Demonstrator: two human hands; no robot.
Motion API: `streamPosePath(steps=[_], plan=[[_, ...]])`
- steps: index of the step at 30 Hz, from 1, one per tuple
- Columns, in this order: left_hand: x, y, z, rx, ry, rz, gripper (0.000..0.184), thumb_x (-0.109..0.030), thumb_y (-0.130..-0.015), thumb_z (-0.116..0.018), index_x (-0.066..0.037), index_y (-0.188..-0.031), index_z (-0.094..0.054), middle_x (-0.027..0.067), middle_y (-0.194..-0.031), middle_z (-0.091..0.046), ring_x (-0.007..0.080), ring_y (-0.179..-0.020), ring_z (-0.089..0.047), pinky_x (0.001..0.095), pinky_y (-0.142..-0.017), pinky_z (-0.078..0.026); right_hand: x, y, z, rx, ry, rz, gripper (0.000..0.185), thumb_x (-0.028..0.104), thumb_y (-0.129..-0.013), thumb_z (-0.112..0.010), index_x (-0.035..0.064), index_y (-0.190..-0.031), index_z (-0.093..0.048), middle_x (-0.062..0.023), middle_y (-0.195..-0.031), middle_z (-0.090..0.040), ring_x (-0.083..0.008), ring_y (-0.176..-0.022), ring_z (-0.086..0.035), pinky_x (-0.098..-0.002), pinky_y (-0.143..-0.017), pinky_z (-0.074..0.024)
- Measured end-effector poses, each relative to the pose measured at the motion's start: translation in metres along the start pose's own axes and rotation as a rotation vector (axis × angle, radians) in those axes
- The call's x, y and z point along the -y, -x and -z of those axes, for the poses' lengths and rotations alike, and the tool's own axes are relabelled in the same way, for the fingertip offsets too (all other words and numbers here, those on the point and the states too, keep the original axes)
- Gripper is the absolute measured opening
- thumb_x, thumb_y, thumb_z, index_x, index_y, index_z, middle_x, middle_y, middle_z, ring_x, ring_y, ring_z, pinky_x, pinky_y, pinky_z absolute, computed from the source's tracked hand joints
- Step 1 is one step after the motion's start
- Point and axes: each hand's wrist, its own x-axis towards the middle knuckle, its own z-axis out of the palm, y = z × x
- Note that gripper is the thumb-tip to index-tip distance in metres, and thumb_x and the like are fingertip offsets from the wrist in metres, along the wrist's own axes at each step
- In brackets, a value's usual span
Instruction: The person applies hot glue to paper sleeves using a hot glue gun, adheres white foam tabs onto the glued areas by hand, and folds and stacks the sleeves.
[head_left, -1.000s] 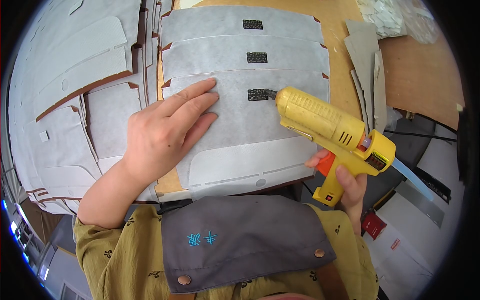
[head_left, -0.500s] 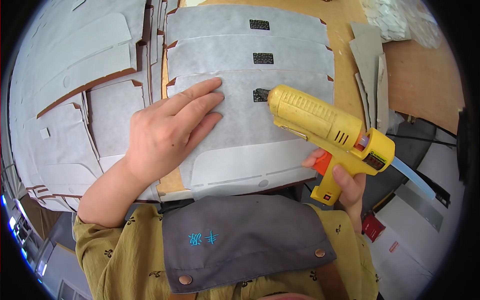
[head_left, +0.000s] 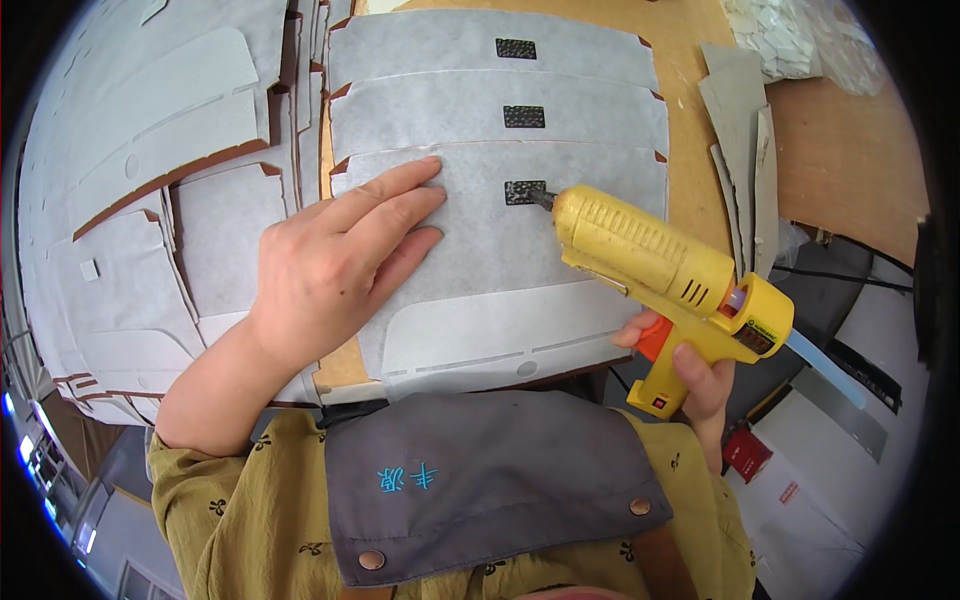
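Observation:
My right hand is wrapped round the handle of a yellow hot glue gun, a finger on its orange trigger. A pale glue stick sticks out of the gun's back end. Its dark nozzle touches or hovers just over a black rectangular patch on the nearest grey-white sheet; which of the two I cannot tell. My left hand lies flat on that sheet, fingers stretched out, left of the patch. Two overlapping sheets beyond carry similar black patches, and all have brown edges.
Stacks of similar grey-white pieces cover the left side of the wooden table. Grey board strips lie at the right. A clear plastic bag with white pieces sits at the back right. A dark cable runs at the right.
The glue gun has shifted slightly right and down in my right hand, so its nozzle now sits at the patch's right end. My left hand has barely moved.

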Motion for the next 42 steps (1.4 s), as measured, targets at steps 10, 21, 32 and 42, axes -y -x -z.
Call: streamPosePath(steps=[10, 21, 32, 42], plan=[[0.001, 0.001, 0.000, 0.002, 0.024, 0.006, 0.027, -0.004, -0.078, -0.079, -0.006, -0.104, -0.071, 0.0078, -0.117, -0.072, 0.0201, -0.080, -0.072, 0.0270, -0.065, -0.058, -0.001, 0.000, 0.002, -0.040, -0.015, -0.021, 0.056, 0.022, -0.094, -0.062, -0.0053, -0.139, -0.042, -0.0192, -0.109, -0.065, -0.0260, -0.102, -0.065, -0.0384, -0.094, -0.0502], [-0.003, -0.003, 0.000, 0.016, 0.027, 0.016, 0.028, -0.005, -0.078, -0.079, -0.005, -0.105, -0.071, 0.0072, -0.117, -0.072, 0.0196, -0.080, -0.072, 0.0267, -0.065, -0.058, 0.000, -0.001, 0.000, 0.039, -0.062, -0.018, 0.052, 0.015, -0.093, -0.060, -0.0061, -0.138, -0.043, -0.0189, -0.111, -0.065, -0.0259, -0.102, -0.065, -0.0392, -0.093, -0.0508], [0.001, 0.000, 0.000, 0.003, 0.029, -0.003, 0.027, -0.004, -0.078, -0.079, -0.005, -0.105, -0.071, 0.0077, -0.117, -0.072, 0.0198, -0.079, -0.072, 0.0270, -0.065, -0.058, -0.006, 0.007, 0.008, -0.022, -0.037, 0.002, 0.056, 0.022, -0.094, -0.063, -0.0054, -0.138, -0.042, -0.0197, -0.110, -0.065, -0.0258, -0.100, -0.065, -0.0387, -0.091, -0.0513], [0.002, -0.002, -0.006, -0.060, 0.010, -0.019, 0.023, -0.013, -0.080, -0.079, -0.009, -0.101, -0.072, 0.0015, -0.114, -0.073, 0.0165, -0.068, -0.069, 0.0263, -0.057, -0.054, -0.008, 0.009, 0.012, -0.009, -0.098, -0.028, 0.055, 0.016, -0.094, -0.062, -0.0045, -0.140, -0.040, -0.0200, -0.114, -0.063, -0.0261, -0.101, -0.064, -0.0392, -0.090, -0.0518]])
